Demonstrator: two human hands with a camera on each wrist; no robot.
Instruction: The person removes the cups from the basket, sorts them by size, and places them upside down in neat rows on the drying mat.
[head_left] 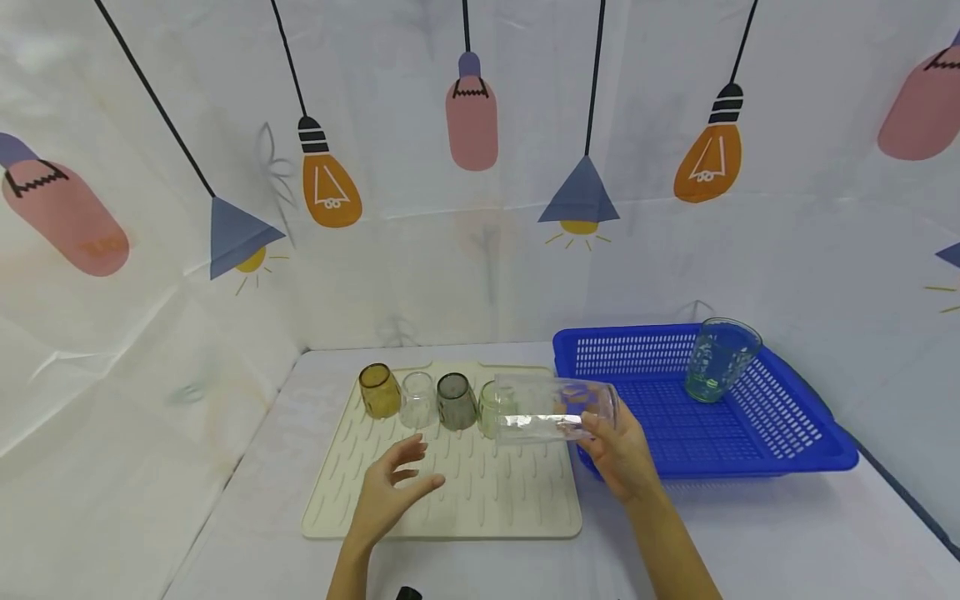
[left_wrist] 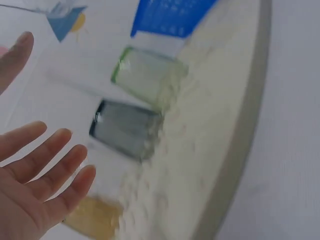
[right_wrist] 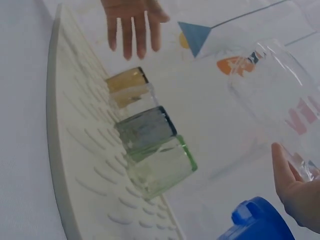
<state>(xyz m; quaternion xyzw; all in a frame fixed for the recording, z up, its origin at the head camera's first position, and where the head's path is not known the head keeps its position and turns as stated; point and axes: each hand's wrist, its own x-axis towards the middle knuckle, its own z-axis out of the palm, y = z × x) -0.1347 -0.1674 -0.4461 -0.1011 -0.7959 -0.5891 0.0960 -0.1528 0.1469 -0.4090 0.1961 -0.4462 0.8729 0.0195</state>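
Note:
My right hand (head_left: 622, 454) grips a tall clear glass (head_left: 536, 408) by its right end, with the thumb on the near side. The glass lies sideways in the air over the right part of a cream drying mat (head_left: 450, 492). Over the mat's left part, my left hand (head_left: 390, 487) holds nothing, its fingers and thumb spread apart. Along the back of the mat stand an amber glass (head_left: 380, 393), a small clear glass (head_left: 417, 402), a grey glass (head_left: 457, 403) and a green glass (right_wrist: 162, 167). In the head view the held glass partly covers the green one.
A blue plastic basket (head_left: 645, 425) with slotted walls stands right of the mat. Inside it, at the back right, leans a greenish textured glass (head_left: 716, 362). A white sheet (head_left: 420, 275) printed with lamps hangs behind the white table (head_left: 262, 500).

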